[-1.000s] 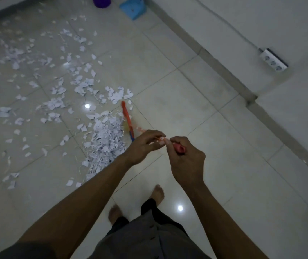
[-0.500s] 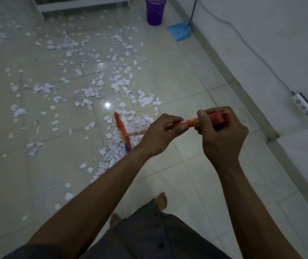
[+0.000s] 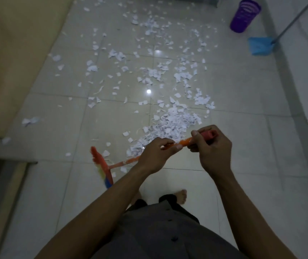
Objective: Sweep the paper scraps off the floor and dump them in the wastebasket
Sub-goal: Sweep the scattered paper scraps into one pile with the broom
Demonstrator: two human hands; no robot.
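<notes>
Your broom (image 3: 125, 162) has swung to 8 o'clock of the scrap pile (image 3: 170, 126); left hand (image 3: 153, 156) and right hand (image 3: 213, 148) both grip its handle. Scraps still litter the floor toward the wastebasket (image 3: 244, 15) at 1 o'clock.

Glossy tiled floor (image 3: 243, 101), white paper scraps (image 3: 171, 122), purple plastic wastebasket (image 3: 244, 15).

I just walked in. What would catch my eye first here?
White paper scraps litter the tiled floor, heaped thickest in the middle, just beyond the hands. The left hand and right hand both grip an orange broom, its head low to the left. A purple wastebasket and a blue dustpan sit far off at the upper right.
</notes>
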